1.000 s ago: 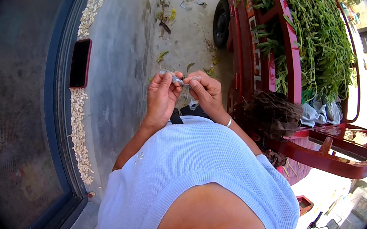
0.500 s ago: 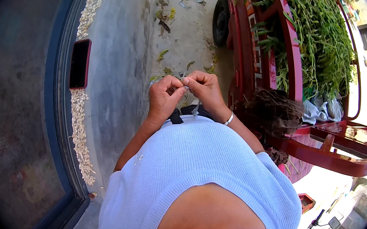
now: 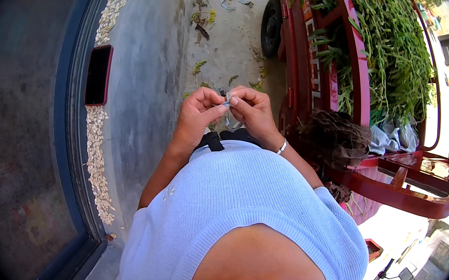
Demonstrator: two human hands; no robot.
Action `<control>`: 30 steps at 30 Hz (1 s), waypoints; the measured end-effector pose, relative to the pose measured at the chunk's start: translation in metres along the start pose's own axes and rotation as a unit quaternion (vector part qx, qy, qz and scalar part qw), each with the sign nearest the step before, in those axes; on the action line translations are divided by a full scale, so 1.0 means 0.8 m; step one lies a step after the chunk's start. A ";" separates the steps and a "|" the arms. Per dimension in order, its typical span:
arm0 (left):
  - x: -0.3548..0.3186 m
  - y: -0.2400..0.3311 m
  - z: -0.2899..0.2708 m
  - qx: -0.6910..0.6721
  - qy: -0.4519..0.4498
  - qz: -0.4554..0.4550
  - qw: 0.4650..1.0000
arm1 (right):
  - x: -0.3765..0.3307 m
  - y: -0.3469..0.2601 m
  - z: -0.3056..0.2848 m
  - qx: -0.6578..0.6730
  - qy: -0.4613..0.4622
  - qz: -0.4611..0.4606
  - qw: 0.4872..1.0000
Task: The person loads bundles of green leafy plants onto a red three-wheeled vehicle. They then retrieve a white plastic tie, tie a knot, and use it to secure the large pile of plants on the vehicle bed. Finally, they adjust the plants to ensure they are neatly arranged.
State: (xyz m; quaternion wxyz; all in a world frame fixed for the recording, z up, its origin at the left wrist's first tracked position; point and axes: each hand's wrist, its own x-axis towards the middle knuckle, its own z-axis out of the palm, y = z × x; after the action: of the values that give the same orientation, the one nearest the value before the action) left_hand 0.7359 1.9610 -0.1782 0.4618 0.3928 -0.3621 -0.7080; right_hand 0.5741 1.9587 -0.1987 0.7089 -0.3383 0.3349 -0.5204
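Both hands meet in front of the person's chest, fingertips pinched together on a small pale strip (image 3: 227, 101) held between them. The left hand (image 3: 198, 112) grips it from the 9 o'clock side, the right hand (image 3: 252, 111) from 3 o'clock, thumbs and forefingers closed on it. The strip is too small to tell its material; its visible part runs roughly from 12 to 6 o'clock, a limp tail hanging down between the palms. A thin silver bracelet (image 3: 281, 147) circles the right wrist.

The person wears a ribbed light-blue knit top (image 3: 228, 207). Underfoot is rough grey concrete (image 3: 145, 94), littered with dry leaves toward 12 o'clock. At 9 o'clock a dark phone in a red case (image 3: 98, 75) lies on a ledge beside a line of pale seeds (image 3: 97, 162) — next to a dark-framed mesh door (image 3: 18, 167). At 2 o'clock stands a red cart (image 3: 359, 65) piled with leafy green stems (image 3: 393, 44), a black tyre (image 3: 271, 26) at its near side.
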 end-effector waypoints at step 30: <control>0.007 -0.003 0.020 0.206 0.107 0.185 0.955 | 0.011 -0.016 0.015 -0.479 0.053 -0.290 0.826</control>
State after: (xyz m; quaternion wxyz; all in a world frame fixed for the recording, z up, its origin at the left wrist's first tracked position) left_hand 0.7191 1.9594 -0.1749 0.5302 0.4788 -0.5147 -0.4741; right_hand 0.5798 1.9492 -0.1827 0.2547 -0.6890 0.4657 -0.4934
